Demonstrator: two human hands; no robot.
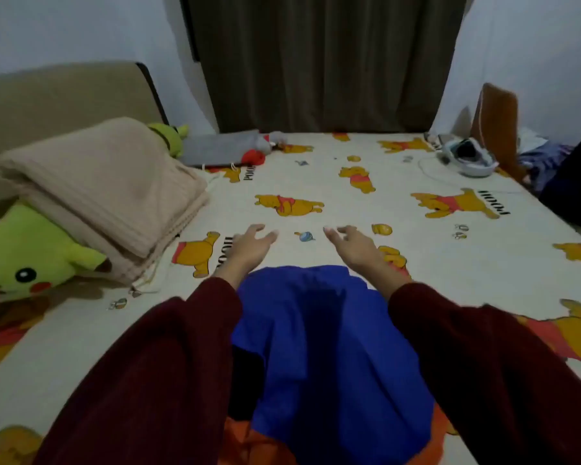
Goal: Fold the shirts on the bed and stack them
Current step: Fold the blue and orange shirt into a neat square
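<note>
A crumpled blue shirt (329, 350) lies on the bed (349, 209) close in front of me, between my forearms. An orange garment (255, 444) shows under its near edge, and a black piece (245, 380) sits at its left side. My left hand (250, 245) and my right hand (353, 246) reach out past the far edge of the blue shirt, fingers spread and relaxed, holding nothing. Both hover over the printed sheet. Dark red sleeves cover my arms.
A folded beige blanket (104, 193) lies over green plush toys (24, 260) at the left. A grey flat item (218, 147) and a small red thing (254, 156) lie at the far edge. A white device (467, 156) with a cable sits far right.
</note>
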